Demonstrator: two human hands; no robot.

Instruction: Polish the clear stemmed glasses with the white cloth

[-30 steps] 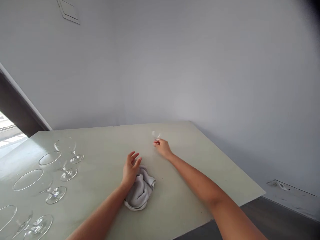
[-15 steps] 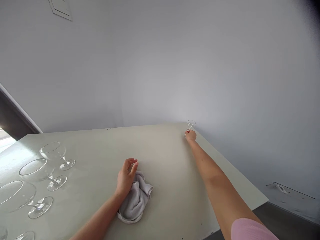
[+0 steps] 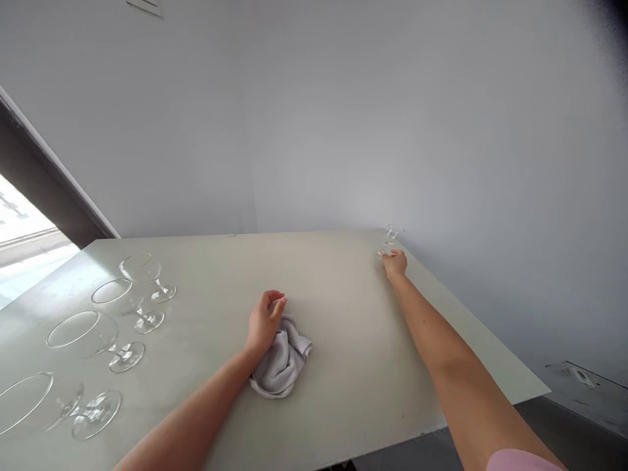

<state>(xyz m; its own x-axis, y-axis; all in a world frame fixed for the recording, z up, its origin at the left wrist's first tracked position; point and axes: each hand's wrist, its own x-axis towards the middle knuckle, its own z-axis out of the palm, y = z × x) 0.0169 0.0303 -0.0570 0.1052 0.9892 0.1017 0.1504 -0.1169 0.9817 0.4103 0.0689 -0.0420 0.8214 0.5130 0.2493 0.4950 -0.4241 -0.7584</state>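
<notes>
Right hand at a stemmed glass by the far corner, left hand at the cloth

In the head view, the right hand [image 3: 395,263] reaches to the far right corner of the table [image 3: 343,340], its fingers at the foot of a small stemmed glass [image 3: 391,237]; whether they grip it or only touch it, I cannot tell. The glass is near the table's edge, close to the wall [image 3: 417,131]. The left hand [image 3: 263,324] has its fingers loosely curled, thumb and fingertips apart, holding nothing between them; its wrist side lies against a crumpled grey cloth [image 3: 282,366]. Four larger stemmed glasses [image 3: 127,357] line the left side of the table. A broad stretch of tabletop separates the hands, and another lies between the left hand and the row.
</notes>
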